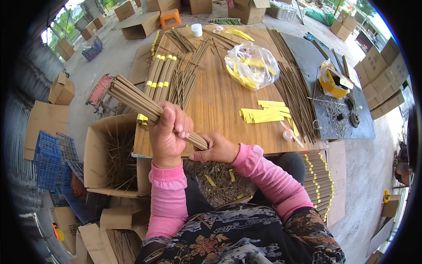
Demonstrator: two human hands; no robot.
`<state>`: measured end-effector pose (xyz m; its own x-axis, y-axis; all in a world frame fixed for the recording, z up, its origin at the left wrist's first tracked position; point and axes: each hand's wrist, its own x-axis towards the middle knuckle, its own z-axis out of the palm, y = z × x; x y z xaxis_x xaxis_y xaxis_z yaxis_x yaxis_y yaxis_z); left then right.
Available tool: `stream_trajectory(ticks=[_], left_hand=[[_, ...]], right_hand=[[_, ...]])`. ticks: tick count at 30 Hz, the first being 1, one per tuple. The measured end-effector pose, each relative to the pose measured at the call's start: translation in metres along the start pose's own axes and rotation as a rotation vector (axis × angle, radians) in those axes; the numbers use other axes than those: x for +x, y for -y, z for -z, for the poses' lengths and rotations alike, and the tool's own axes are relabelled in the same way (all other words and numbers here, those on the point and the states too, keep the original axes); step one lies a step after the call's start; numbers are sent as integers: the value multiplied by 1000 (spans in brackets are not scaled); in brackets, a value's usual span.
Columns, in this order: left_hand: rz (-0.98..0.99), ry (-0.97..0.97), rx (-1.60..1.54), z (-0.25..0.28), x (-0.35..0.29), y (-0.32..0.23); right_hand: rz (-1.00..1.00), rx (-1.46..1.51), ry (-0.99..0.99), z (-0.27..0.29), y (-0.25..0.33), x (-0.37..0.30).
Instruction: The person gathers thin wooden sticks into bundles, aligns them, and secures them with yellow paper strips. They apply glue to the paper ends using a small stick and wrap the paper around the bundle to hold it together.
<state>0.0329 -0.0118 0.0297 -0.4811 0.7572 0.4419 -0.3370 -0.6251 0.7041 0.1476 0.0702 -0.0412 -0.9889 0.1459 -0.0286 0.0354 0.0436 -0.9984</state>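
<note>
A thick bundle of brown incense sticks slants over the table's near left edge, its far end up to the left. My left hand is wrapped round its middle. Round the lower end, my right hand is closed, thumb on top. No yellow band shows on the visible part of this bundle. Just beyond it lie finished-looking bundles with yellow bands, beside loose sticks. Yellow paper strips are spread to the right of my hands.
The wooden table also carries a clear plastic bag of yellow strips and a white tub. Rows of sticks lie along its right side. A cardboard box stands at the left, and banded bundles lie lower right.
</note>
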Motion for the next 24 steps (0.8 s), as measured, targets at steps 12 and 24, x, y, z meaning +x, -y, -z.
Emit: stream_trajectory(ticks=[12,24], left_hand=[[159,-551,115,-57,-26,6],[443,-118,-180,-82,-60,-6]], right_hand=[[91,-369,-401,-31,16,-68],[-225,514,166,-39,48,-123]])
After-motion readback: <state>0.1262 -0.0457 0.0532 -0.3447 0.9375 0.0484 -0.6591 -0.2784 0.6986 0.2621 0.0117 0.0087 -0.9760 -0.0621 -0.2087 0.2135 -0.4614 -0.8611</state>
